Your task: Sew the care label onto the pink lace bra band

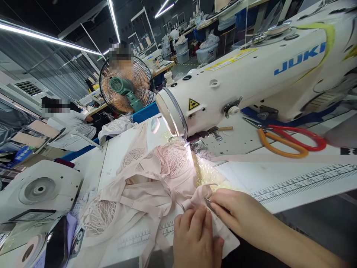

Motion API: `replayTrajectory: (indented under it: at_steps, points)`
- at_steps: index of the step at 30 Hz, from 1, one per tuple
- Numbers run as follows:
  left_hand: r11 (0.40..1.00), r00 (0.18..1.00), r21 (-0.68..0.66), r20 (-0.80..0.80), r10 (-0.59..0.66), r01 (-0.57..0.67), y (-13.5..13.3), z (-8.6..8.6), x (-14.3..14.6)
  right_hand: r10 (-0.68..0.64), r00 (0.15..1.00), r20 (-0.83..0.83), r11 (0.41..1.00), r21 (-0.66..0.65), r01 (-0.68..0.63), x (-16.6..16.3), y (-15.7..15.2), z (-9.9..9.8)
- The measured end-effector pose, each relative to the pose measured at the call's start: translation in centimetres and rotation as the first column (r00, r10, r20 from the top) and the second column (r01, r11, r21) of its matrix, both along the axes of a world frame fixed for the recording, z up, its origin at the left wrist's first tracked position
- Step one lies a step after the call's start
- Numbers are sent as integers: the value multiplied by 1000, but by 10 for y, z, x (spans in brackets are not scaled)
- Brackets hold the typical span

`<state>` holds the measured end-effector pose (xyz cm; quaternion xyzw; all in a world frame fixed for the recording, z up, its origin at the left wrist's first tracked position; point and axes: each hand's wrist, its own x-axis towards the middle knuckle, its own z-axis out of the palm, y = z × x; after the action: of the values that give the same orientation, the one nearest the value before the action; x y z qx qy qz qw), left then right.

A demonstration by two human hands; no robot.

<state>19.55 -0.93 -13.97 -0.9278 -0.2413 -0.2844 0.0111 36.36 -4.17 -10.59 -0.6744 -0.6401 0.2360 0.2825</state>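
Note:
A pale pink lace garment [150, 175] lies across the white sewing table [292, 178], one end under the needle of a white sewing machine [251, 74]. My left hand [195, 238] presses down on the near edge of the pink fabric, fingers curled together. My right hand [237, 214] pinches a small metal tool [209, 204], likely thread snips, against a fabric strap loop [202, 191] next to the left fingertips.
Red and orange-handled scissors [287, 139] lie on the machine bed. A printed ruler [306, 182] runs along the table. A bobbin winder unit [39, 190] sits left. A fan [126, 89] and other seated workers are behind.

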Motion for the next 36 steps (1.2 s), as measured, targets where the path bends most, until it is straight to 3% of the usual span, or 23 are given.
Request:
replayTrajectory:
  at_steps: [14,20,25,36]
  points:
    - [1000,1000,5,8,0,0,0,0,0,-3,1000,5,1000,-10,3,1,2,1]
    - [1000,1000,15,0,-3,3,1,2,0,66,998,-11,997,-29,-67,5,3,5]
    - [1000,1000,6,0,1,-1,0,1,0,17,998,-61,999,-44,-20,6,4,6]
    - [1000,1000,-7,-23,-16,15,0,4,-1,76,997,9,994,-79,-75,6,4,13]
